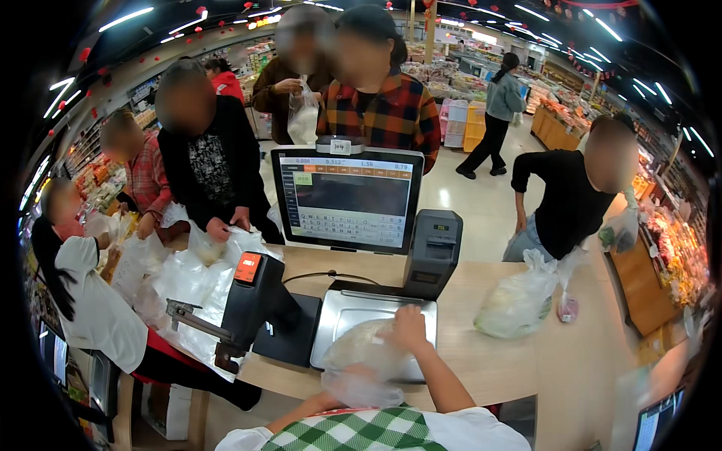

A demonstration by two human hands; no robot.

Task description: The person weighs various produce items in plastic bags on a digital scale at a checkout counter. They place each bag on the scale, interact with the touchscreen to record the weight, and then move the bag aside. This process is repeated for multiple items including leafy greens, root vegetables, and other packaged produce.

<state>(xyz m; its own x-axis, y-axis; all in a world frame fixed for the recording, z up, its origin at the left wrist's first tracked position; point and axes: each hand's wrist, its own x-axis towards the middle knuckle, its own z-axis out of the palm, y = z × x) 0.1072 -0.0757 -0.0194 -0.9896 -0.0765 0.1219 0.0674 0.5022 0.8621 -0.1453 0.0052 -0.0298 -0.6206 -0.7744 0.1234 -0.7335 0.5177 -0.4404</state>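
Note:
A clear plastic bag (361, 346) with pale contents lies on the steel weighing plate (333, 307) of a label scale. My left hand (361, 373) grips the bag's near side, partly hidden behind blurred plastic. Over the right part of the bag is my right hand (409, 331), its fingers bent, with a small white patch like a label beside the thumb. Whether those fingers pinch anything is unclear from blur. The scale's screen (347, 197) stands beyond the plate, and its dark printer tower (434, 253) rises at the back right.
A black bag-sealing machine (254, 304) with a metal arm stands left of the plate. Filled plastic bags (516, 301) sit on the counter (462, 361) at right. Flat plastic bags (192, 287) cover the left side. Several people stand around the counter.

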